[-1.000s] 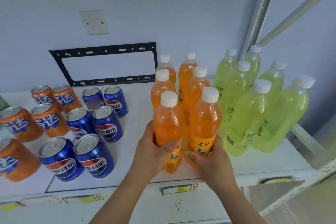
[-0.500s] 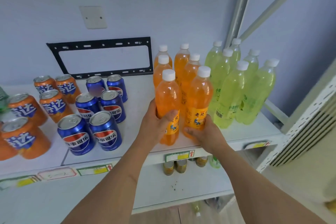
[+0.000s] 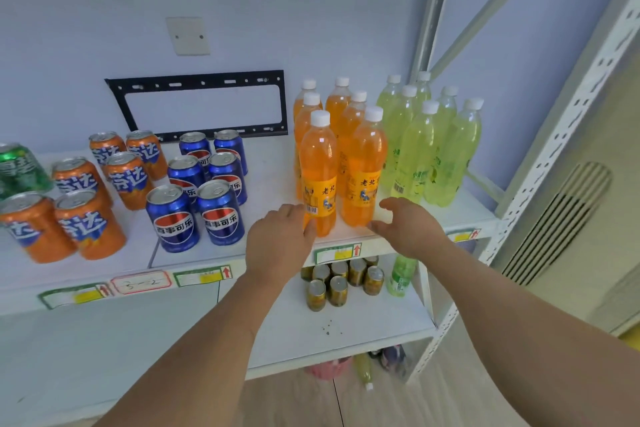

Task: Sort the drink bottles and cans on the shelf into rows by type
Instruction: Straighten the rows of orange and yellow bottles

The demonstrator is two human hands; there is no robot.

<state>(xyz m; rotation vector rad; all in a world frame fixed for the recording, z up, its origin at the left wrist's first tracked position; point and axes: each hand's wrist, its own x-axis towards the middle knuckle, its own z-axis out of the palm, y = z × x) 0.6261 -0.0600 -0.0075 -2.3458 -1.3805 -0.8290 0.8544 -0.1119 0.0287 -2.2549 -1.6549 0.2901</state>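
On the white shelf point(image 3: 273, 184) stand two rows of orange soda bottles point(image 3: 318, 170), with the front right orange bottle point(image 3: 367, 166) beside the front left one. Yellow-green bottles point(image 3: 419, 149) form rows to their right. Blue cola cans point(image 3: 218, 211) and orange soda cans point(image 3: 86, 222) stand in double rows on the left. My left hand point(image 3: 280, 239) hovers relaxed by the base of the front left orange bottle, its thumb close to it. My right hand point(image 3: 408, 225) is spread just right of the front right bottle and holds nothing.
A green can point(image 3: 20, 166) sits at the far left edge. A lower shelf point(image 3: 346, 329) holds several small gold cans point(image 3: 337, 288) and a green bottle point(image 3: 400, 276). A perforated white upright point(image 3: 540, 156) stands at the right; a black bracket point(image 3: 197, 107) hangs on the wall.
Both hands have let go of the two front orange bottles and drawn back toward the shelf edge. The camera has pulled back, showing the lower shelf.
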